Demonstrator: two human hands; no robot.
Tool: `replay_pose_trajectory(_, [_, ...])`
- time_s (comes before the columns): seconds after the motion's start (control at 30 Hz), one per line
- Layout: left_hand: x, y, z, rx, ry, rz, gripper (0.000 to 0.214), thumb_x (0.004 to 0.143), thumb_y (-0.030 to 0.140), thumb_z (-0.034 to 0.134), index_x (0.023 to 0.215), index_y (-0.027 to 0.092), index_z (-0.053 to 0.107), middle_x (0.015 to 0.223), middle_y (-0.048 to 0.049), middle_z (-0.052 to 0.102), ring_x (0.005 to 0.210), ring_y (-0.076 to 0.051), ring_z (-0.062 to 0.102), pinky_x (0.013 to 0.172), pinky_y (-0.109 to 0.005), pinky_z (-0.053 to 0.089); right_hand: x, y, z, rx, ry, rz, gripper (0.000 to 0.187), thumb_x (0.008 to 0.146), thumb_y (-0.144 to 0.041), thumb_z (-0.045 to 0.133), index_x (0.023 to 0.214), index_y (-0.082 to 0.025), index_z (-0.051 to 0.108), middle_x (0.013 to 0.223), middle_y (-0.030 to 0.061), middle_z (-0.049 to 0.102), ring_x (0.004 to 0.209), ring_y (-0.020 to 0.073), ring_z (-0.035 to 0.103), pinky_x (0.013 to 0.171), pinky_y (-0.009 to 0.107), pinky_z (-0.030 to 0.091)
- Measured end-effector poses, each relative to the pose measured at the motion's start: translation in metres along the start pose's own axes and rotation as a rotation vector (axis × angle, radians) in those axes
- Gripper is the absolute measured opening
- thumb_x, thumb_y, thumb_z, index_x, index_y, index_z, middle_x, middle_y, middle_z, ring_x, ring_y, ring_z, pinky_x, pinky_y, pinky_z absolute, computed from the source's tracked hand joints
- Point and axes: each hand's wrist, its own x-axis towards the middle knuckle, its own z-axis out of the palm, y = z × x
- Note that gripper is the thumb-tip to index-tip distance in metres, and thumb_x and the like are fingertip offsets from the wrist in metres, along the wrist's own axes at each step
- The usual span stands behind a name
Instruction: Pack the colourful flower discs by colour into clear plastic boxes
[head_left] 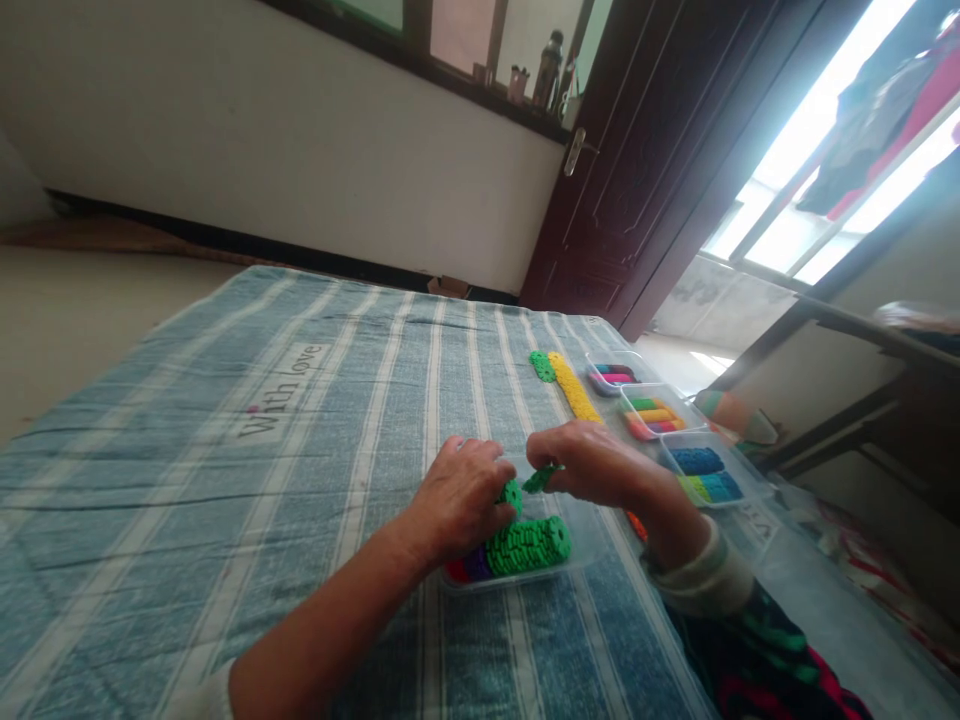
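Left hand (465, 497): reaches in from your lower left over the clear box (589, 545), palm down, fingers and thumb closed round the far green stack (513, 498) and hiding most of it.
Right hand (581, 462): comes in from your right, thumb and fingers pinched together on some green pieces (540, 480) — how many, you cannot tell.
Between the hands: the pinched green pieces sit just right of the far green stack's visible round end, near it but apart; that end faces your right hand.
Near green stack (529, 545): lies on its side in the box, on your side of the far one. Its long axis runs left to right, the right end angled slightly away from you; your left hand is the nearer, and the right grips no part of it.
Box's left end: red and purple pieces (471, 567) show there, partly under your left hand.
Orange piece (637, 525): just shows beside your right forearm.
Yellow row (574, 388): stretches away from you beyond the right hand, with loose green pieces (542, 366) beside its far end.
Right side: three filled boxes (688, 412) stand in a line — the nearest holds blue and lime pieces.
Underneath: striped cloth (300, 500).
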Motion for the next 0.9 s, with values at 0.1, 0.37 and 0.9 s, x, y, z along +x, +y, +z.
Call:
replay_pose_trajectory(0.1, [0.001, -0.001, 0.0, 0.022, 0.005, 0.01, 0.022, 0.078, 0.033, 0.06, 0.096, 0.022, 0.068, 0.104, -0.0083, 0.066, 0.102, -0.028, 0.06, 0.092, -0.046, 0.041, -0.001, -0.011, 0.013, -0.096, -0.032, -0.038, 0.012, 0.077, -0.007, 0.061, 0.081, -0.019, 0.063, 0.072, -0.0008, 0.059, 0.066, 0.011, 0.046, 0.058, 0.026, 0.023])
replay_pose_trajectory(0.37, [0.001, 0.002, -0.002, 0.026, 0.0, 0.001, 0.022, 0.078, 0.033, 0.061, 0.095, 0.021, 0.068, 0.108, -0.0092, 0.065, 0.106, -0.029, 0.059, 0.094, -0.047, 0.04, -0.012, -0.013, 0.04, -0.039, 0.094, -0.106, 0.028, 0.08, 0.003, 0.048, 0.088, -0.018, 0.064, 0.08, 0.002, 0.061, 0.075, 0.0148, 0.054, 0.064, 0.026, 0.035])
replay_pose_trajectory(0.9, [-0.001, -0.003, 0.004, 0.031, 0.046, 0.029, 0.025, 0.078, 0.037, 0.064, 0.096, 0.02, 0.066, 0.108, -0.0103, 0.063, 0.105, -0.03, 0.057, 0.094, -0.047, 0.039, -0.02, -0.014, 0.071, 0.246, 0.417, -0.078, 0.028, 0.086, -0.003, 0.044, 0.102, -0.019, 0.059, 0.107, 0.0072, 0.06, 0.099, 0.0182, 0.057, 0.081, 0.029, 0.045])
